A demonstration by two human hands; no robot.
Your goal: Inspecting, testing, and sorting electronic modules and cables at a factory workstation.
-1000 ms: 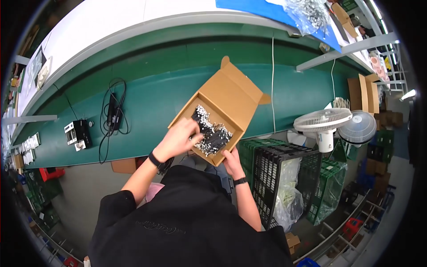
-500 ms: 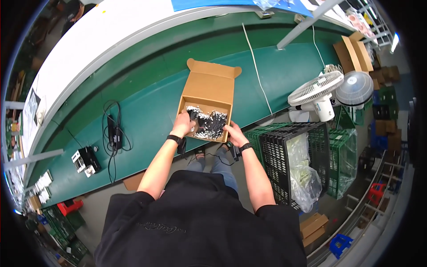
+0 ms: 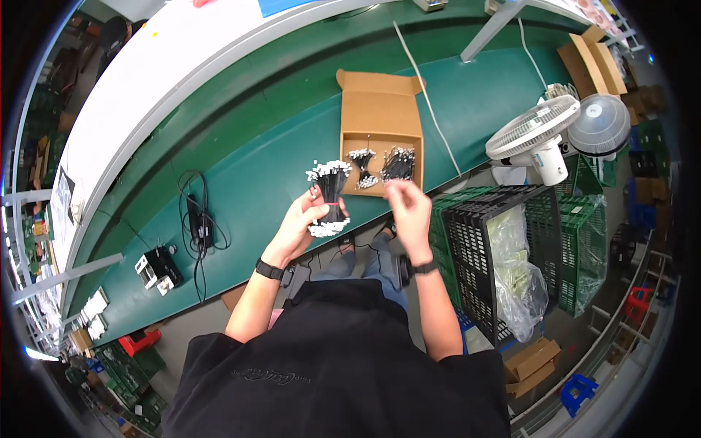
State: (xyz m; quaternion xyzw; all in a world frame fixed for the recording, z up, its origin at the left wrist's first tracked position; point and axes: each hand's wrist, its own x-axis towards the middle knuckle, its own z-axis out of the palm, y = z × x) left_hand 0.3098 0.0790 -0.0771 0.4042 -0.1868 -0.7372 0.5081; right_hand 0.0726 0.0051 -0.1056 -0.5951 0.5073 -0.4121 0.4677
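Note:
My left hand (image 3: 298, 225) is closed round a bundle of short black cables (image 3: 332, 191) with white connectors at both ends. A red band ties the bundle at its middle, and it is held upright above the table's near edge. To its right a brown cardboard box (image 3: 382, 109) lies with its lid folded back. Inside are a smaller cable bundle (image 3: 364, 169) and a wider cable bundle (image 3: 399, 163). My right hand (image 3: 410, 215) is at the box's near right corner with its fingers curled together. Whatever they may hold is hidden.
A black adapter with a coiled cord (image 3: 198, 226) and a small black-and-white device (image 3: 158, 270) lie on the green table (image 3: 248, 179) at left. White fans (image 3: 537, 131) stand at right, beyond stacked plastic crates (image 3: 475, 255). A white cord (image 3: 427, 102) crosses behind the box.
My left hand has lifted the cable bundle out of the box, to the box's left. The right hand has left the box's side and now has its fingers curled. The view has shifted slightly.

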